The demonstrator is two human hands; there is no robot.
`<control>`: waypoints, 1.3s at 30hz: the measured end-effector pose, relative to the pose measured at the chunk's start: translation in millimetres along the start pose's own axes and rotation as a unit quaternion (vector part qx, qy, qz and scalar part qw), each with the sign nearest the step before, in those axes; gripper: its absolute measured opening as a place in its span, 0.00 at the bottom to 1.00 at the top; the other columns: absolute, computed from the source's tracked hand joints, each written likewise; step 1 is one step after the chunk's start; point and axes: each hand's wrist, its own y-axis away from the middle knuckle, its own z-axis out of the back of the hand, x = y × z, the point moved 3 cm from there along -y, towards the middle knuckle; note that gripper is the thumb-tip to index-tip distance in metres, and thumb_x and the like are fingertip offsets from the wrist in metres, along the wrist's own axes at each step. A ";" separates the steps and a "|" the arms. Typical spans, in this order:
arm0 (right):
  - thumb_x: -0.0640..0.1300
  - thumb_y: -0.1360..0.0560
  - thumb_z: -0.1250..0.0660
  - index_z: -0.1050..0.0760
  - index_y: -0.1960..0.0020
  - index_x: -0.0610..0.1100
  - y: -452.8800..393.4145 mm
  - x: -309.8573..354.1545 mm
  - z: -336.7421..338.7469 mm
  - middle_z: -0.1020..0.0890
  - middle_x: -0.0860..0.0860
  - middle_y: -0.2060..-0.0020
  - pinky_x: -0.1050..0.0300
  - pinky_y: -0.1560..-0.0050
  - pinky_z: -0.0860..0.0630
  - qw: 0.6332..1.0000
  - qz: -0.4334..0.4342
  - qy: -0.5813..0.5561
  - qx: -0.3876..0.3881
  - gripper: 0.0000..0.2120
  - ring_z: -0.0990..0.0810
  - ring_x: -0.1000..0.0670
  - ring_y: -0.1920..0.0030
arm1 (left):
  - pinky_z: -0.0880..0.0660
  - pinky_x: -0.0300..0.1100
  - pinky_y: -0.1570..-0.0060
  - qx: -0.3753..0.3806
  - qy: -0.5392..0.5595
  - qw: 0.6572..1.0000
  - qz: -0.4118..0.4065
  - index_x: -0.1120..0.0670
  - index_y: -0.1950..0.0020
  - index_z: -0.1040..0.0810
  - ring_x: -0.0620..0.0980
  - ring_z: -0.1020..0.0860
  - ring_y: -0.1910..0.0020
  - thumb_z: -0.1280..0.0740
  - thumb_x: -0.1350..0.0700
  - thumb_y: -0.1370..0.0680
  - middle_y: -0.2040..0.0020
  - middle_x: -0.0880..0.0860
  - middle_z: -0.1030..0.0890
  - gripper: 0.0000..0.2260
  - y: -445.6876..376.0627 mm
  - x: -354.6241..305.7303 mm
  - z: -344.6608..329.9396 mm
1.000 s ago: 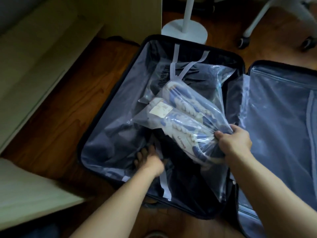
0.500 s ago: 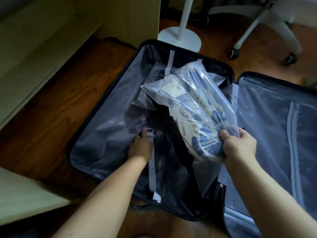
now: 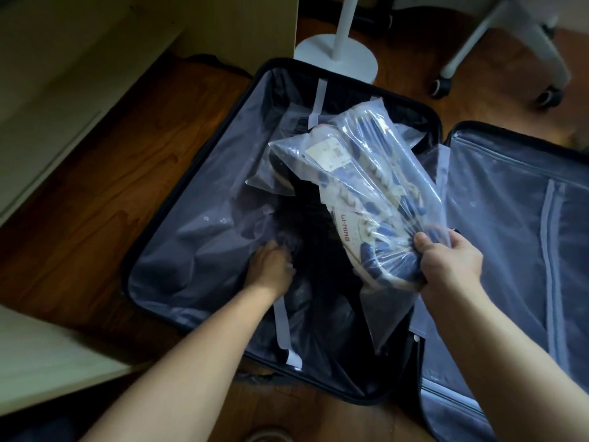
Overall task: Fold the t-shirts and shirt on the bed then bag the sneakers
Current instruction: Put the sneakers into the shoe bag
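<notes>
Gripping the clear plastic bag [image 3: 379,173] with the white-and-blue sneakers [image 3: 366,199] inside, the right hand [image 3: 449,260] holds it tilted above the open suitcase [image 3: 178,237]; the left hand [image 3: 271,266] presses on dark clothes [image 3: 318,282], its grip unclear.

Left hand [image 3: 271,263] fingers are buried in dark clothing [image 3: 318,250], unseen.

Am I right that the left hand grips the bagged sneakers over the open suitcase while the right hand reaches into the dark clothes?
No, the hands are swapped. In the head view the right hand grips the bagged sneakers over the open suitcase, while the left hand reaches into the dark clothes.
</notes>
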 end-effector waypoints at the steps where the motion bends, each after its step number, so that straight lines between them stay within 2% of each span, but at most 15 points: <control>1: 0.40 0.27 0.26 0.19 0.57 0.48 -0.4 0.3 0.4 0.15 0.47 0.59 0.40 0.50 0.17 1.000 0.001 0.004 0.002 0.04 0.15 0.41 0.53 | 0.29 0.39 0.45 -0.044 0.072 0.996 0.005 0.57 0.49 0.17 0.56 0.22 0.44 0.28 0.57 0.22 0.47 0.53 0.24 0.05 6.5 -3.2 11.8; 3: 0.41 0.27 0.27 0.19 0.57 0.48 2.3 2.9 0.5 0.16 0.48 0.60 0.39 0.49 0.17 1.000 0.005 0.010 0.007 0.03 0.15 0.41 0.53 | 0.24 0.41 0.50 -0.155 0.208 0.966 -0.019 0.57 0.53 0.16 0.51 0.19 0.52 0.27 0.61 0.23 0.52 0.51 0.23 0.01 36.6 -13.4 52.8; 6: 0.43 0.27 0.27 0.19 0.55 0.49 13.9 7.8 -4.8 0.16 0.50 0.62 0.42 0.49 0.17 0.999 0.030 0.041 0.011 0.02 0.15 0.43 0.54 | 0.19 0.44 0.49 -0.229 0.309 0.919 -0.084 0.54 0.53 0.17 0.51 0.17 0.52 0.28 0.67 0.23 0.48 0.50 0.22 0.08 100.1 -33.8 131.3; 10: 0.54 0.33 0.30 0.19 0.44 0.50 33.4 4.8 -23.1 0.14 0.50 0.54 0.44 0.41 0.20 0.988 0.083 0.130 0.023 0.19 0.16 0.44 0.48 | 0.19 0.46 0.45 -0.182 0.412 0.882 -0.142 0.53 0.46 0.24 0.53 0.16 0.47 0.28 0.73 0.27 0.41 0.53 0.21 0.18 132.9 -61.8 201.2; 12: 0.54 0.31 0.29 0.20 0.38 0.50 50.4 2.7 -34.0 0.15 0.48 0.49 0.47 0.39 0.22 0.979 0.098 0.173 0.035 0.22 0.17 0.44 0.46 | 0.19 0.47 0.45 -0.137 0.497 0.853 -0.080 0.50 0.40 0.28 0.52 0.15 0.47 0.29 0.74 0.27 0.43 0.50 0.17 0.25 127.2 -69.6 212.0; 14: 0.50 0.26 0.28 0.20 0.36 0.51 70.9 0.9 -42.6 0.18 0.47 0.46 0.50 0.40 0.24 0.968 0.114 0.218 0.049 0.18 0.19 0.42 0.46 | 0.20 0.49 0.44 -0.110 0.542 0.833 0.004 0.49 0.39 0.27 0.51 0.15 0.48 0.29 0.72 0.26 0.49 0.53 0.14 0.23 109.7 -73.3 210.4; 18: 0.49 0.21 0.32 0.25 0.33 0.54 83.7 -20.1 -59.4 0.27 0.49 0.44 0.52 0.44 0.28 0.926 0.138 0.315 0.156 0.16 0.21 0.40 0.45 | 0.19 0.47 0.45 -0.050 0.526 0.844 0.091 0.57 0.39 0.21 0.49 0.15 0.54 0.27 0.67 0.24 0.55 0.52 0.13 0.15 49.4 -87.1 190.0; 21: 0.55 0.20 0.34 0.33 0.26 0.54 71.6 -6.2 -61.5 0.29 0.48 0.38 0.52 0.42 0.28 0.875 0.181 0.380 0.240 0.24 0.23 0.41 0.39 | 0.19 0.45 0.50 -0.009 0.476 0.873 0.104 0.57 0.38 0.21 0.50 0.17 0.53 0.25 0.67 0.26 0.50 0.54 0.15 0.18 5.5 -97.3 175.4; 23: 0.63 0.20 0.39 0.38 0.23 0.52 54.9 23.4 -61.6 0.32 0.45 0.30 0.46 0.37 0.27 0.850 0.231 0.428 0.204 0.30 0.25 0.40 0.35 | 0.22 0.40 0.59 -0.004 0.446 0.888 0.108 0.56 0.38 0.23 0.51 0.15 0.54 0.24 0.67 0.27 0.48 0.56 0.16 0.20 -14.7 -99.5 169.6; 25: 0.61 0.19 0.42 0.31 0.27 0.49 35.6 62.4 -71.1 0.29 0.45 0.34 0.47 0.42 0.25 0.855 0.299 0.407 0.120 0.24 0.24 0.42 0.39 | 0.21 0.40 0.63 0.011 0.463 0.876 0.133 0.57 0.42 0.24 0.52 0.14 0.58 0.26 0.70 0.26 0.50 0.59 0.15 0.17 -24.1 -100.3 161.1; 26: 0.56 0.18 0.41 0.26 0.34 0.46 22.6 77.5 -83.9 0.25 0.45 0.39 0.49 0.47 0.25 0.862 0.310 0.385 0.115 0.19 0.22 0.42 0.43 | 0.20 0.40 0.64 0.020 0.470 0.870 0.146 0.59 0.45 0.22 0.52 0.14 0.59 0.27 0.71 0.26 0.52 0.59 0.14 0.13 -25.0 -100.6 156.6; 29: 0.49 0.20 0.38 0.22 0.52 0.41 -17.7 85.0 -146.0 0.18 0.43 0.55 0.53 0.56 0.28 0.855 0.239 0.411 0.207 0.12 0.19 0.39 0.51 | 0.18 0.39 0.64 0.062 0.476 0.861 0.168 0.64 0.47 0.18 0.51 0.15 0.60 0.30 0.70 0.24 0.53 0.60 0.13 0.07 -20.0 -96.5 145.8; 31: 0.53 0.21 0.34 0.22 0.52 0.41 -33.9 70.4 -182.8 0.18 0.43 0.56 0.54 0.57 0.28 0.848 0.200 0.430 0.236 0.14 0.19 0.40 0.53 | 0.17 0.43 0.57 0.074 0.489 0.851 0.178 0.62 0.45 0.19 0.51 0.15 0.58 0.32 0.69 0.22 0.52 0.58 0.13 0.08 -16.6 -89.9 140.7; 35: 0.58 0.22 0.32 0.25 0.47 0.42 -39.1 52.6 -218.7 0.22 0.45 0.55 0.53 0.57 0.30 0.856 0.205 0.441 0.178 0.18 0.22 0.40 0.54 | 0.21 0.54 0.46 0.069 0.523 0.822 0.216 0.61 0.49 0.19 0.55 0.18 0.57 0.38 0.68 0.20 0.53 0.59 0.15 0.08 -10.2 -75.2 136.6; 39: 0.56 0.22 0.31 0.22 0.42 0.41 -45.7 55.5 -227.5 0.19 0.43 0.48 0.52 0.56 0.28 0.857 0.225 0.438 0.149 0.18 0.19 0.38 0.46 | 0.19 0.52 0.54 0.062 0.535 0.813 0.221 0.63 0.50 0.18 0.54 0.17 0.59 0.35 0.63 0.19 0.54 0.60 0.14 0.07 -9.3 -61.8 136.2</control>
